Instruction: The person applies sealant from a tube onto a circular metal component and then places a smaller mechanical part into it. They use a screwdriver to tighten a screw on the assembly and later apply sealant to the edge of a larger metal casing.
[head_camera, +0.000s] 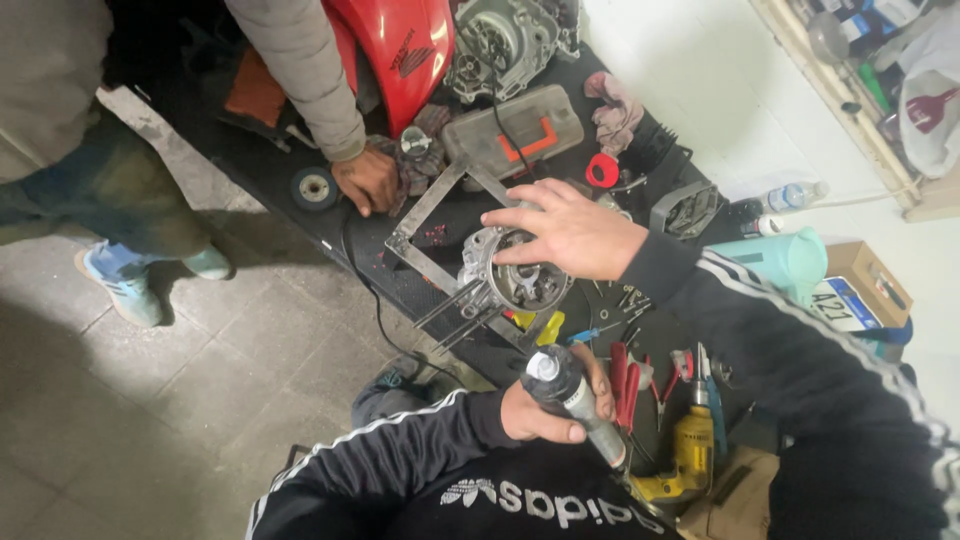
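The room has a grey tiled floor (150, 400) at left and a white wall (700, 90) at upper right. A dark counter (390, 270) runs diagonally between them and carries parts and tools. A red fuel tank (395, 50) bearing a dark wing-shaped emblem lies at its far end. A grey plastic case (515, 125) with an orange latch lies beside it. A brown cardboard box (868, 275) sits at the right edge, with a white and blue plate (838, 305) leaning against it. A clear bottle (795, 195) with a blue label lies near the wall.

A metal engine casing (505, 280) rests on a flat steel frame (430, 215) in the counter's middle. The right hand (565, 235) lies on top of the casing, fingers spread. The left hand (550, 405) is wrapped around a grey cylindrical tool (575, 400), held nearer the body and apart from the casing. A yellow drill (690, 450) lies just beside this tool. Another person's hand (365, 180) presses on the counter near the frame's far corner.
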